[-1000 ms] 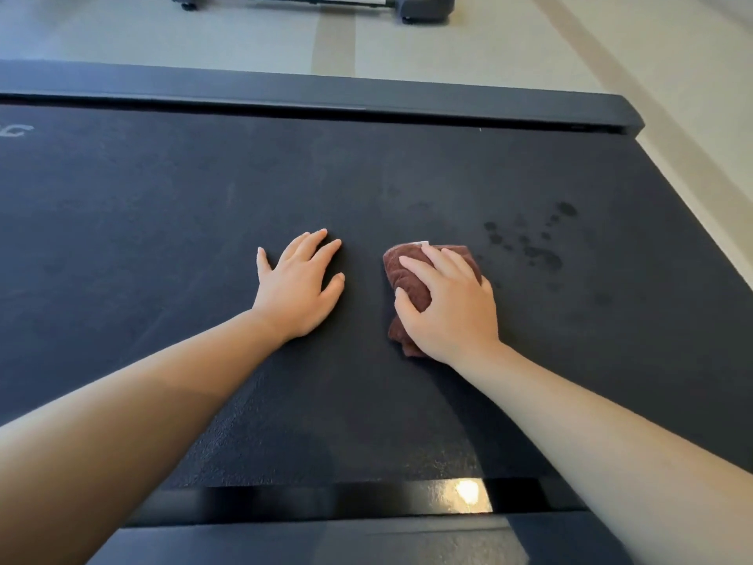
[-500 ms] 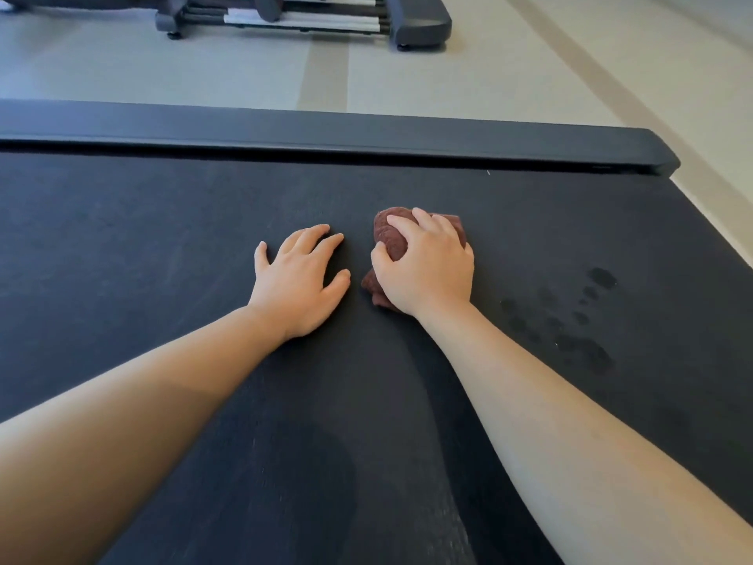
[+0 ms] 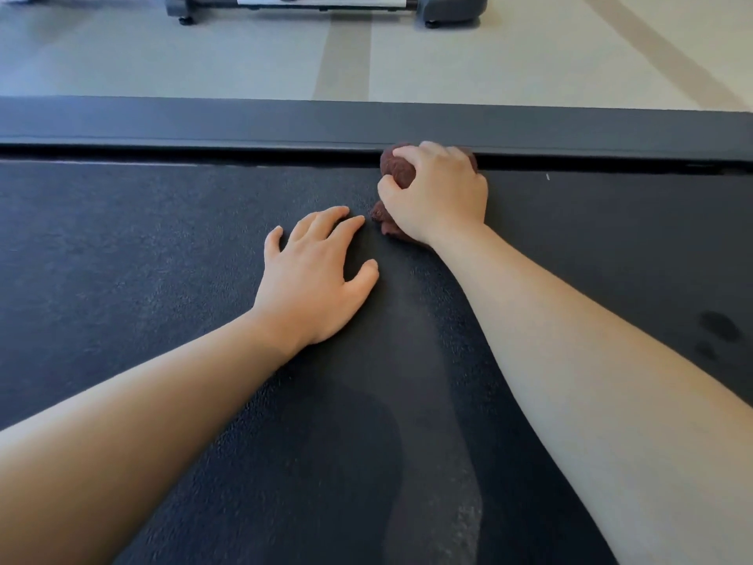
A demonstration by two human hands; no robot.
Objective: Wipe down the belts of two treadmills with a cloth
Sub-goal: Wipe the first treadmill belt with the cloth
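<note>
Head cam, the only view here. The right hand is balled up around a dark red cloth, fingers curled over it. It sits at about 12 o'clock, right where the belt meets the far side rail. The cloth's top edge looks like it touches the rail, but the shadow there makes it hard to be sure. A bit of cloth pokes out under the wrist.

The left hand lies flat on the belt, fingers straight and spread, holding nothing. It's at 7 o'clock from the right one, near but not touching.

A couple of dark spots sit at 4 o'clock on the belt. Past the rail there's pale floor and another machine's base at 12 o'clock.
</note>
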